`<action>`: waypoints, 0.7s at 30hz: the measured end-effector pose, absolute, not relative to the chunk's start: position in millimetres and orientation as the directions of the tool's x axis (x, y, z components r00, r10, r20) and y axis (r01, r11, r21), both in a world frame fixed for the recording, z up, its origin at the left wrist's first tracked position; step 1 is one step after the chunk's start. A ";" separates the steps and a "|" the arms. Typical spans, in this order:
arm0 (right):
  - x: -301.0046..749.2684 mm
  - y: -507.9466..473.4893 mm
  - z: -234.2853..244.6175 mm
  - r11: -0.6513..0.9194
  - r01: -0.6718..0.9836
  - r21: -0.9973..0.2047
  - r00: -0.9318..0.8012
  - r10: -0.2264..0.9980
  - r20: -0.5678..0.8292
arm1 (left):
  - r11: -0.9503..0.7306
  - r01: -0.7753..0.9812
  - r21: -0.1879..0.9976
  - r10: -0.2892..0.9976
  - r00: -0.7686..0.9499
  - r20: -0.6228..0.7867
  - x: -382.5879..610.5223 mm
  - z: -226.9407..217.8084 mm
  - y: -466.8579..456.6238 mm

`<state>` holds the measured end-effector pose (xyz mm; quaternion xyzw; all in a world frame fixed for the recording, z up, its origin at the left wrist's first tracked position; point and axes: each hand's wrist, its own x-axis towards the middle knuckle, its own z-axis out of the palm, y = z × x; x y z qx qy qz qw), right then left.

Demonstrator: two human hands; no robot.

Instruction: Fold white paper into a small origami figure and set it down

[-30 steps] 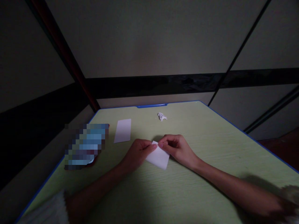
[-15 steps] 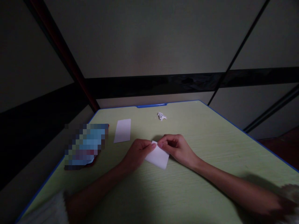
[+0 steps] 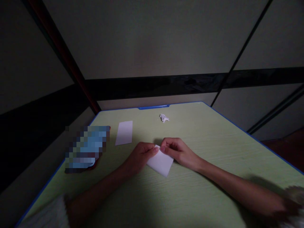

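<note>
Between my hands is a white sheet of paper (image 3: 161, 163), folded into a small piece and tilted towards me. My left hand (image 3: 142, 155) pinches its upper left edge, thumb on top. Close beside that thumb, my right hand (image 3: 178, 152) grips the upper right edge between thumb and curled fingers. The fingers behind the paper are partly hidden. Beyond the hands, a small folded paper figure (image 3: 163, 118) stands on the table. A flat white rectangular piece of paper (image 3: 124, 133) lies to the left, touched by neither hand.
The pale green table (image 3: 204, 196) has a blue rim, with a blue strip (image 3: 154, 107) set in its far edge. At the left edge lies a blurred-out blue item (image 3: 89, 148) with a reddish border. A panelled wall or cabinet front (image 3: 152, 47) rises behind the table.
The held paper has tilted slightly, its lower corner shifting down and towards me. Both hands keep their pinch with only small movement. Everything else on the table stays put.
</note>
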<state>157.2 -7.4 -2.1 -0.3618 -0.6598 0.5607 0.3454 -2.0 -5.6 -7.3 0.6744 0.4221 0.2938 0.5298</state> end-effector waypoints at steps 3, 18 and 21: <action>158.2 -6.7 -2.3 0.135 0.128 -0.982 -0.558 0.829 0.041 | -0.092 0.248 0.964 0.875 0.482 -0.041 -2.4 -7.1 -6.8; 157.4 -2.2 -3.8 0.123 0.020 -0.992 -0.264 0.958 0.114 | 0.082 0.060 0.995 0.976 0.196 -0.092 1.7 -1.0 -5.8; 157.2 -1.3 -4.4 0.126 0.052 -0.991 -0.277 0.955 0.107 | 0.064 -0.001 0.998 0.994 0.093 -0.064 1.6 -1.4 -6.3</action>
